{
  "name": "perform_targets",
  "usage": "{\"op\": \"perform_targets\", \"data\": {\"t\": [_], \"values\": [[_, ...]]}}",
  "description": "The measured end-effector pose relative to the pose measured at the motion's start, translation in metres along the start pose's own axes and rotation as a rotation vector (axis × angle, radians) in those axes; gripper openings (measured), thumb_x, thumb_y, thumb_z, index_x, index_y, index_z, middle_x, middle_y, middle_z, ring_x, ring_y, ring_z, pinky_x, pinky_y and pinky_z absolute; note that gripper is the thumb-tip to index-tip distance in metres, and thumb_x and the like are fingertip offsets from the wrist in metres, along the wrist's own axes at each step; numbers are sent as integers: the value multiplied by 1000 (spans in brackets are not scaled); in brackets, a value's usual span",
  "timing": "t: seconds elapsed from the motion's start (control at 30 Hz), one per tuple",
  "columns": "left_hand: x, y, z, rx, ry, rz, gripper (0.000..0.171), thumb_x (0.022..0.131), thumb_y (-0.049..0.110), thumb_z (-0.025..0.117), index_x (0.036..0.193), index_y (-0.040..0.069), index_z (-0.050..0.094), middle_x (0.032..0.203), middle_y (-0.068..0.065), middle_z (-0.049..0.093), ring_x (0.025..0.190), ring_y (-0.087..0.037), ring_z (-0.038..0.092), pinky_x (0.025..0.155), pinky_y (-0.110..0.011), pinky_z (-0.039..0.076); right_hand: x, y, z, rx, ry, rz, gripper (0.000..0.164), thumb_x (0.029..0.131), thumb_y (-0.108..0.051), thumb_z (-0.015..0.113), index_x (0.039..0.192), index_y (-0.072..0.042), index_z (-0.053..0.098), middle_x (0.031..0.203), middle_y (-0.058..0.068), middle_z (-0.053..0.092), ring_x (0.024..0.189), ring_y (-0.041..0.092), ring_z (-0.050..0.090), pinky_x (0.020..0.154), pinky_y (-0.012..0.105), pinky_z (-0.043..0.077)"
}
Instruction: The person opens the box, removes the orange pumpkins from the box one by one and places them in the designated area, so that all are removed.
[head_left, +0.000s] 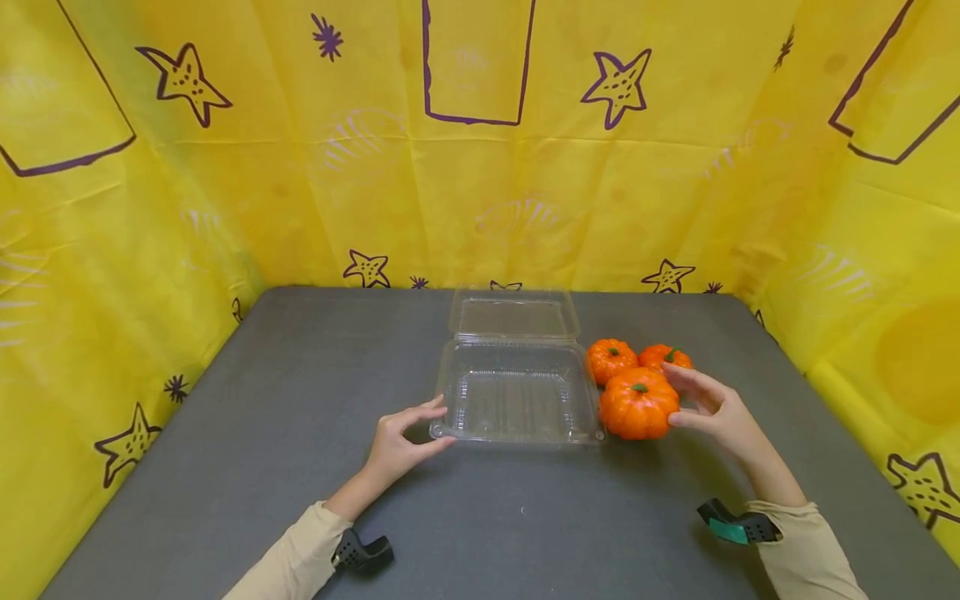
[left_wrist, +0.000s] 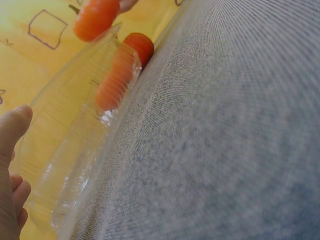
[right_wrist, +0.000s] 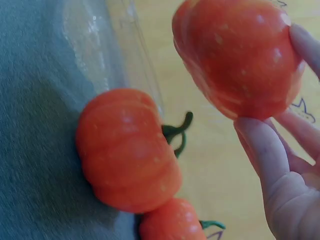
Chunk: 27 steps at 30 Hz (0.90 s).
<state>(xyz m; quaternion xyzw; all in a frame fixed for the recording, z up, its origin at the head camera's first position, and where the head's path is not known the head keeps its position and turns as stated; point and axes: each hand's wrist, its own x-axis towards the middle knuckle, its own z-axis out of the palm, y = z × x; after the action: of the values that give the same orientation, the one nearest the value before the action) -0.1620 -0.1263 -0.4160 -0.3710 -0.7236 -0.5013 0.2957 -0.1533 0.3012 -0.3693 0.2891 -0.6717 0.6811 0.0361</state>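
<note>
A clear plastic clamshell container lies on the table with its lid folded back. At its front left corner, my left hand holds the rim between thumb and fingers. My right hand grips a small orange pumpkin with a green stem, thumb on one side and fingers on the other. In the right wrist view this pumpkin is raised off the table. Two more orange pumpkins, one close by the container's right wall and one farther right, sit behind it.
The dark grey table extends on both sides of the container. Yellow cloth with drawn starfish hangs behind and at both sides. A black device is strapped at the left wrist, another at the right.
</note>
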Motion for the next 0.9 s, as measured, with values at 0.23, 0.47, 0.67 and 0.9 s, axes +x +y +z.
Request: {"op": "perform_targets", "data": {"t": [0.23, 0.47, 0.67, 0.9], "values": [[1, 0, 0, -9, -1, 4, 39, 51, -7, 81, 87, -6, 66, 91, -29, 61, 84, -39, 61, 83, -24, 44, -14, 42, -49, 67, -88, -70, 51, 77, 17, 58, 124, 17, 39, 126, 18, 43, 113, 24, 46, 82, 29, 46], [0, 0, 0, -19, -5, -10, 40, 51, -8, 81, 88, -7, 66, 92, -29, 60, 86, -38, 60, 84, -24, 44, -23, 38, -63, 191, -36, -42, 52, 77, 25, 49, 126, 13, 39, 128, 19, 45, 115, 23, 46, 84, 29, 44], [0, -1, 0, -23, -3, -5, 40, 51, -8, 81, 88, -7, 66, 92, -30, 60, 86, -39, 60, 84, -24, 44, -33, 22, -63, 306, 1, -20, 45, 83, 24, 39, 123, 6, 47, 122, 12, 53, 109, 19, 52, 83, 27, 44], [0, 0, 0, -17, -1, 3, 40, 50, -7, 81, 88, -6, 66, 91, -29, 60, 84, -38, 61, 83, -24, 44, -44, 30, -77, 304, -10, 26, 45, 84, 22, 37, 123, 2, 48, 119, 10, 54, 106, 17, 53, 82, 26, 45]]}}
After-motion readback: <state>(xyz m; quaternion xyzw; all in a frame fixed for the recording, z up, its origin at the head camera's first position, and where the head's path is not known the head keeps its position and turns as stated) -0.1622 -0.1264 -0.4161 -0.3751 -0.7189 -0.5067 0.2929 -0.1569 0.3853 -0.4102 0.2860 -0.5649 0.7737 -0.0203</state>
